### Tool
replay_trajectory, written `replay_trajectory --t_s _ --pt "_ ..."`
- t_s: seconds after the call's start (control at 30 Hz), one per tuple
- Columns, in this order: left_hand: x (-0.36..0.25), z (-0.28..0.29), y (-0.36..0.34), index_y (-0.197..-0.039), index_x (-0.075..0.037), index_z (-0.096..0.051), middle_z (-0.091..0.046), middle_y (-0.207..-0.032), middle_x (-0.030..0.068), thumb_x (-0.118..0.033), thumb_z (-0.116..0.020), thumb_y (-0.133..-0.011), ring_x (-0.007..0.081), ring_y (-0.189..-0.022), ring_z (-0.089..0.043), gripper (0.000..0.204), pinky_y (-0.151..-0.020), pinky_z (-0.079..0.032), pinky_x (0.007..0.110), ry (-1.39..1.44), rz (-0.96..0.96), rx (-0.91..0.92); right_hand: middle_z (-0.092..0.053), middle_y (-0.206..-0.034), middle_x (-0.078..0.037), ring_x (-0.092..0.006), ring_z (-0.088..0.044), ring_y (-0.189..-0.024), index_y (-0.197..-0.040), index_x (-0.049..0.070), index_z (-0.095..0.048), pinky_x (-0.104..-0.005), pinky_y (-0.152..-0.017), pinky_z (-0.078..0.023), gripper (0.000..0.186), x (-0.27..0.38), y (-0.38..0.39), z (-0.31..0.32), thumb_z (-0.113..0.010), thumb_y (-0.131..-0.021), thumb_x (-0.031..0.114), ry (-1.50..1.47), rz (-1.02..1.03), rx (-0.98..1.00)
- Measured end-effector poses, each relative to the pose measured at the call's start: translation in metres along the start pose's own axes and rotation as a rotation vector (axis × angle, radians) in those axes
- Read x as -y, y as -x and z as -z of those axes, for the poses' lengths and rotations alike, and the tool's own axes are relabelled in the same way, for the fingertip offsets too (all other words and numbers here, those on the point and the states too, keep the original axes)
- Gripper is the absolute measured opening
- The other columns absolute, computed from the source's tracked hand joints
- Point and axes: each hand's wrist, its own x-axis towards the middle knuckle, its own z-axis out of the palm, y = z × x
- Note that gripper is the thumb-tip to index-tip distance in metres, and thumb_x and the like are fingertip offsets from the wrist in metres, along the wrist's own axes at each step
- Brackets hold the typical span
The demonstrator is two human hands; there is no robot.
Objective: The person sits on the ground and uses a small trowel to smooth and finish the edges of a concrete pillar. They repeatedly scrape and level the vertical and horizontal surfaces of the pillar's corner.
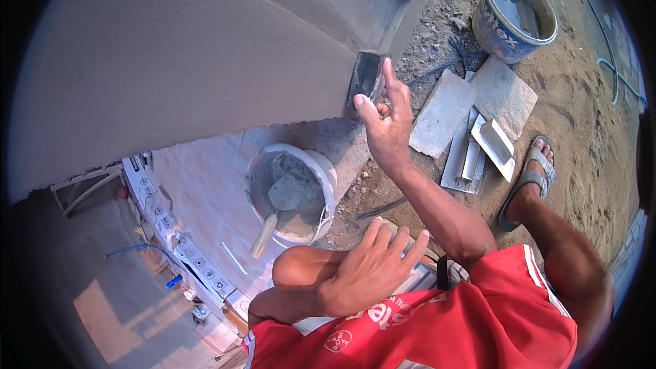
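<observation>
My right hand (385,117) is raised and grips a small dark metal scraper blade (365,76), pressing it flat against the lower corner of a freshly plastered grey wall (191,61). My left hand (372,268) rests open on my left knee, fingers spread, holding nothing. Just below the wall stands a white bucket (328,171) of grey mortar with a wooden-handled trowel (270,222) lying in it.
A blue-and-white bucket (547,34) with tools stands far right on sandy ground. Flat stone slabs (502,96) and a metal float (493,145) lie beside my sandalled right foot (529,178). A hose (618,78) runs along the right. Printed sheeting (171,232) covers the ground at left.
</observation>
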Motion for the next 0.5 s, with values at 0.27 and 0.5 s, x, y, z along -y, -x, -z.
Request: replay_trajectory --t_s 0.27,0.5 --pt "-0.004 -0.012 0.004 -0.124 -0.001 -0.056 -0.057 -0.088 0.0109 -0.023 -0.058 -0.084 0.0256 -0.083 -0.054 0.046 -0.087 -0.042 0.040 -0.135 -0.020 -0.166 -0.043 -0.122 -0.010 -0.0154 -0.048 -0.104 -0.145 0.010 -0.037 -0.0280 -0.082 -0.049 0.067 -0.002 -0.008 0.020 -0.069 -0.086 0.017 -0.167 -0.068 -0.050" --pt "-0.008 -0.018 0.009 -0.125 -0.001 -0.056 -0.058 -0.088 0.0122 -0.019 -0.058 -0.082 0.0270 -0.082 -0.056 0.047 -0.088 -0.042 0.040 -0.162 0.016 -0.164 -0.046 -0.122 -0.008 -0.0187 -0.049 -0.109 -0.146 0.008 -0.034 -0.0296 -0.091 -0.046 0.068 -0.050 0.054 0.023 -0.067 -0.087 0.014 0.203 -0.091 0.169"
